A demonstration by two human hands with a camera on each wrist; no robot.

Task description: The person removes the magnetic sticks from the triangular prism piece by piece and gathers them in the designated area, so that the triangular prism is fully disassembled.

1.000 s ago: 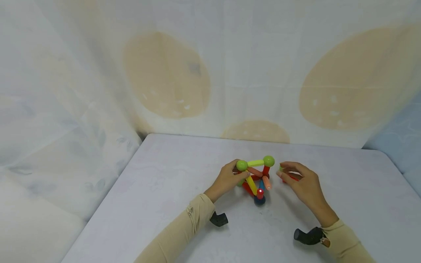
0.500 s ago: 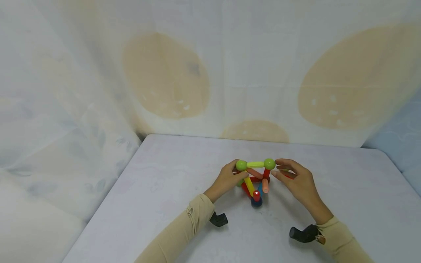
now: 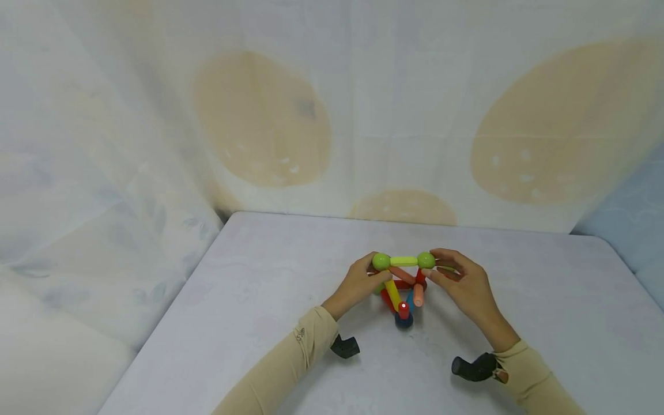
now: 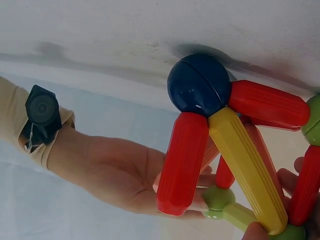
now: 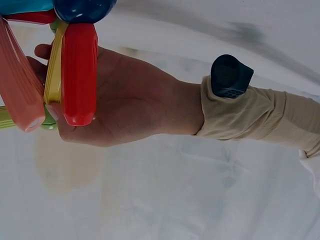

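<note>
A toy frame of coloured rods and balls (image 3: 403, 282) stands on the pale table (image 3: 270, 300). A light green rod (image 3: 403, 261) joins two green balls on top, and red, yellow, blue and salmon rods run down to a navy ball (image 3: 403, 320). My left hand (image 3: 381, 276) grips the frame at the left green ball (image 3: 381, 261). My right hand (image 3: 433, 272) pinches at the right green ball (image 3: 426, 260). The left wrist view shows the navy ball (image 4: 198, 85), a yellow rod (image 4: 247, 167) and my right hand (image 4: 115, 170) from below. In the right wrist view, a red rod (image 5: 79, 70) lies before my left hand (image 5: 125, 105).
A pale cloth with large tan spots (image 3: 261, 118) hangs behind the table and down its left side. Black wrist cameras (image 3: 344, 346) sit on both beige sleeves. A blue cloth (image 3: 638, 219) shows at the right edge.
My right hand moved left from beside the frame and closed in on the right green ball. The frame shifted slightly left, and the left hand kept its hold.
</note>
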